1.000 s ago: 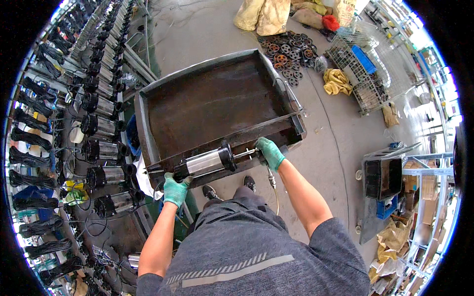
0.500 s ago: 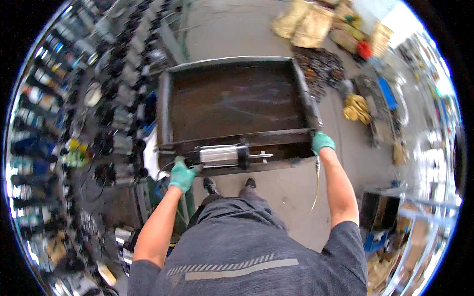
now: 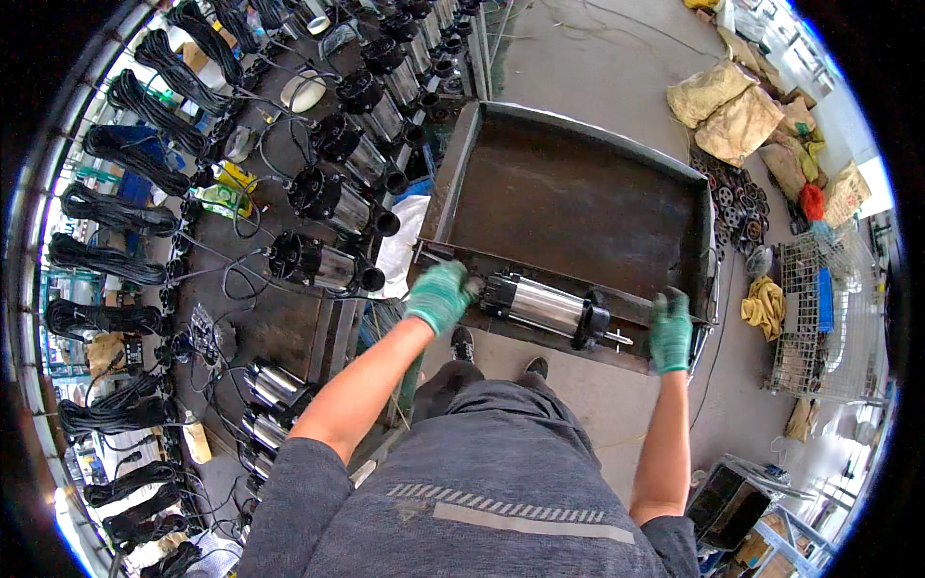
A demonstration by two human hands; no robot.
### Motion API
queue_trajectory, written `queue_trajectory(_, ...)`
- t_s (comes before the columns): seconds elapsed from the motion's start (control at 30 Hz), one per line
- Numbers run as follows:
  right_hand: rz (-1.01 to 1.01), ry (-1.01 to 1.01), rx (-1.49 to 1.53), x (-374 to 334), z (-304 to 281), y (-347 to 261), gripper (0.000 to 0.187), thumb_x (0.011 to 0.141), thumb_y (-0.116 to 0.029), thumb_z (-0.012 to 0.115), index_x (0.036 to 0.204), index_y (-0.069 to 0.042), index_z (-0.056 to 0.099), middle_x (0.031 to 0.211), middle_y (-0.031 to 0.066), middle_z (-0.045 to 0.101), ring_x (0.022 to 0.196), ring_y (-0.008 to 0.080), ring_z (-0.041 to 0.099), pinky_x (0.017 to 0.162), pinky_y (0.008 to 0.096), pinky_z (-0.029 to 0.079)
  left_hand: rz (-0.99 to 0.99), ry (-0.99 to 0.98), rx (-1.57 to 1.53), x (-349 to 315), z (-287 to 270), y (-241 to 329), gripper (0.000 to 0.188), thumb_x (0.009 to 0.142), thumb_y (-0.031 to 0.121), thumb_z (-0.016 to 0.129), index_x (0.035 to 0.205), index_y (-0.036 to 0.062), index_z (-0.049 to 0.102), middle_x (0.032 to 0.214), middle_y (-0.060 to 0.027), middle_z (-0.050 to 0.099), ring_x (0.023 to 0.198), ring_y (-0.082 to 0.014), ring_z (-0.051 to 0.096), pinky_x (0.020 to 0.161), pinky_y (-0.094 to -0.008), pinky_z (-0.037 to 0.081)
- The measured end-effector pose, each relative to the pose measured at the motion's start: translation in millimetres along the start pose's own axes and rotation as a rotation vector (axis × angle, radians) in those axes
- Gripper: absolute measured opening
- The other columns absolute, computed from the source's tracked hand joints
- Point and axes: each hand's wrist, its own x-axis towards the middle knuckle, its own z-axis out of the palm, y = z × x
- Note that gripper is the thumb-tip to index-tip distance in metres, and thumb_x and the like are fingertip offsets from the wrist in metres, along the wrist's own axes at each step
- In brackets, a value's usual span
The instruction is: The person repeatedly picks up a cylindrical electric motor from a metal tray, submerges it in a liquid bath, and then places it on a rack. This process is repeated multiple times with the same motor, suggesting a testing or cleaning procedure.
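A steel cylindrical pump [image 3: 540,306] with black ends lies on its side in the front channel of a dark metal tray [image 3: 448,193]. A thin metal shaft [image 3: 617,337] sticks out of its right end. My left hand [image 3: 439,299], in a green glove, is beside the pump's left end, its fingers slightly blurred and reaching out loosely; I cannot tell whether they touch the pump. At the tray's right end my right hand [image 3: 672,335], gloved in green too, hovers past the shaft with bent fingers apart and nothing visible in them.
To the left a bench [image 3: 265,332] carries rows of similar pumps [image 3: 332,207] and coiled black cables [image 3: 111,260]. Sacks [image 3: 737,116] and metal rings [image 3: 742,207] lie on the floor at far right, near a wire basket [image 3: 800,318]. A hose [image 3: 711,385] hangs by the tray's right corner.
My view has turned, so the tray sits further right and tilted. My right hand has come off the tray's right edge and the hose fitting there; my left hand has lifted from the front-left corner.
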Motion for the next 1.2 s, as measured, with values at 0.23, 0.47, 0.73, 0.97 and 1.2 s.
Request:
queue_trajectory(0.23,-0.311,-0.109,-0.454,-39,90,-113,0.031,0.088,-0.025,0.071,0.112,-0.007,0.068,0.110,0.0200,0.068,0.091,0.0408,0.066,0.083,0.0490,0.054,0.212,-0.122,0.614,38,-29,-107,0.040,0.090,0.019,0.062,0.129,0.0125,0.061,0.121,-0.0161,0.063,0.112,-0.0358,0.063,0.091,-0.0497,0.052)
queue_trajectory(0.47,-0.134,-0.272,-0.474,-32,85,-105,0.025,0.083,-0.013,0.066,0.107,-0.008,0.070,0.108,0.0171,0.069,0.101,0.0409,0.067,0.087,0.0476,0.055,0.325,-0.258,0.607,59,-29,-118,0.041,0.091,0.014,0.060,0.132,0.0166,0.063,0.114,-0.0197,0.066,0.101,-0.0372,0.069,0.085,-0.0496,0.054)
queue_trajectory(0.73,-0.221,-0.257,-0.402,-38,87,-101,0.013,0.084,-0.009,0.064,0.095,-0.009,0.068,0.098,0.0179,0.070,0.092,0.0421,0.067,0.077,0.0494,0.054,0.313,-0.218,0.037,45,-36,-115,0.026,0.103,0.025,0.056,0.119,0.0057,0.063,0.102,-0.0221,0.071,0.094,-0.0457,0.068,0.079,-0.0508,0.053)
queue_trajectory(0.97,-0.267,-0.192,-0.344,-49,86,-108,0.011,0.084,-0.005,0.064,0.093,-0.008,0.069,0.097,0.0182,0.070,0.089,0.0425,0.067,0.074,0.0487,0.055,-0.166,-0.417,-1.158,20,-7,-125,0.027,0.107,0.033,0.057,0.112,0.0077,0.065,0.086,0.0002,0.065,0.081,-0.0076,0.059,0.073,-0.0268,0.049)
queue_trajectory(1.2,-0.215,-0.212,-0.331,-49,85,-108,0.016,0.084,-0.002,0.065,0.098,-0.007,0.071,0.099,0.0190,0.071,0.092,0.0422,0.068,0.077,0.0464,0.056,-0.066,-0.472,-0.977,25,22,-138,0.033,0.107,0.037,0.056,0.118,0.0069,0.067,0.092,-0.0007,0.068,0.084,-0.0088,0.060,0.078,-0.0265,0.050)
